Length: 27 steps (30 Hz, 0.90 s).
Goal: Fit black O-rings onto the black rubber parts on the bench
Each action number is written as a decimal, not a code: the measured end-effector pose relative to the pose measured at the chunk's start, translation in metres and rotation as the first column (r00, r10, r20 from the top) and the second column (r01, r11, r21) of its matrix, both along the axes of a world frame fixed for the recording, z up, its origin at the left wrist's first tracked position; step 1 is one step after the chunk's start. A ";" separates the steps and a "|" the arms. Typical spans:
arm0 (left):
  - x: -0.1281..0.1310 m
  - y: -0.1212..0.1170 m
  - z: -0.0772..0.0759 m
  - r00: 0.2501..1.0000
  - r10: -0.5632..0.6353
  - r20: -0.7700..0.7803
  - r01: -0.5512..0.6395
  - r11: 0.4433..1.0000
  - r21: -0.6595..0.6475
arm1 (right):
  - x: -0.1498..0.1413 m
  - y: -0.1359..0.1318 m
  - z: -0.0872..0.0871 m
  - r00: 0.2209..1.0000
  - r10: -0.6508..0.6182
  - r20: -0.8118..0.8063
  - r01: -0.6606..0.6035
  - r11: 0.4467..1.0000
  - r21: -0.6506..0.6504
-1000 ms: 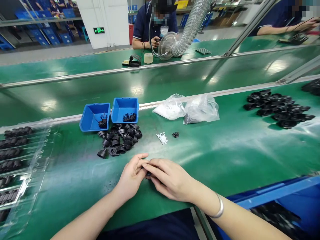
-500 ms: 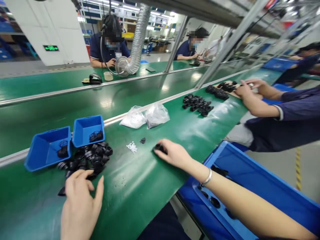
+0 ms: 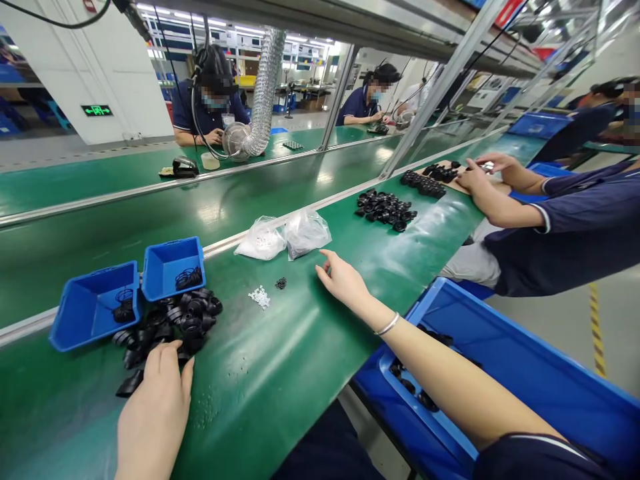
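Through the head camera I have the left hand [image 3: 155, 408] at the near edge of a pile of black parts [image 3: 194, 313] on the bench [image 3: 240, 407]. This is the relation I steer by: the pile lies straight ahead of the left fingertips, spreading forward and a little to the right, and the left hand is clearly the nearer. The parts are stubby and face every way, so I find no single long axis to line up with; one loose part [image 3: 130, 385] lies tilted just to the left of the knuckles. The left fingers and thumb are bent around the pile's edge with a gap between them, but I cannot tell whether they grip a part.

The right hand [image 3: 345, 283] is well apart from the pile, over the bench, loosely curled, and I see nothing in its grasp. Between it and the pile lie small black rings [image 3: 281, 283] and white bits [image 3: 259, 297]. Two clear bags [image 3: 261, 240] sit beyond its fingertips. Behind the pile I see two blue bins [image 3: 80, 315], each with a dark cable coil [image 3: 123, 308].
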<state>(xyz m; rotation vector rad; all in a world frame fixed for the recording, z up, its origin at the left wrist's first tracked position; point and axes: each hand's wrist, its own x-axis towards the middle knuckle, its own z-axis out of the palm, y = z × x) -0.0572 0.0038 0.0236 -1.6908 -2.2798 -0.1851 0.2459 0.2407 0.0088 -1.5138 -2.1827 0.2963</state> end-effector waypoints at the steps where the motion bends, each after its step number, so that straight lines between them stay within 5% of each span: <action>1: 0.001 0.000 0.001 1.000 0.010 0.004 -0.010 1.000 -0.015 | -0.008 -0.005 0.005 0.999 0.030 -0.020 -0.030 1.000 0.006; 6: 0.003 -0.003 0.002 0.999 0.046 0.026 -0.044 0.997 -0.060 | -0.049 -0.034 0.028 0.962 0.256 -0.093 -0.257 0.966 0.003; 10: 0.004 -0.006 0.005 0.998 0.056 0.041 -0.057 0.998 0.015 | -0.077 -0.046 0.027 0.914 0.398 -0.072 -0.403 0.912 -0.078; 13: 0.002 -0.007 0.008 0.957 0.049 0.287 -0.068 0.996 0.057 | -0.088 -0.046 0.018 0.918 0.393 -0.048 -0.396 0.909 -0.131; 15: 0.004 -0.008 0.010 0.797 0.034 0.603 -0.072 0.997 0.039 | -0.090 -0.045 0.013 0.929 0.368 -0.036 -0.369 0.916 -0.158; 18: 0.016 -0.007 0.011 0.239 -0.002 0.971 -0.068 0.997 0.019 | -0.091 -0.044 0.006 0.941 0.338 -0.027 -0.337 0.923 -0.186; 20: 0.028 -0.007 0.013 -0.118 -0.030 0.993 -0.082 0.996 0.021 | -0.092 -0.044 0.002 0.948 0.318 -0.029 -0.317 0.928 -0.196; 21: 0.034 -0.007 0.014 -0.233 -0.034 0.972 -0.084 0.996 0.015 | -0.092 -0.044 0.001 0.951 0.309 -0.032 -0.309 0.930 -0.200; 23: 0.044 -0.006 0.017 -0.354 -0.012 0.935 -0.052 0.999 -0.006 | -0.093 -0.044 -0.001 0.954 0.296 -0.044 -0.299 0.931 -0.208; 27: 0.051 -0.005 0.021 -0.419 0.074 0.905 0.048 0.997 -0.059 | -0.092 -0.044 -0.002 0.958 0.277 -0.074 -0.287 0.931 -0.224</action>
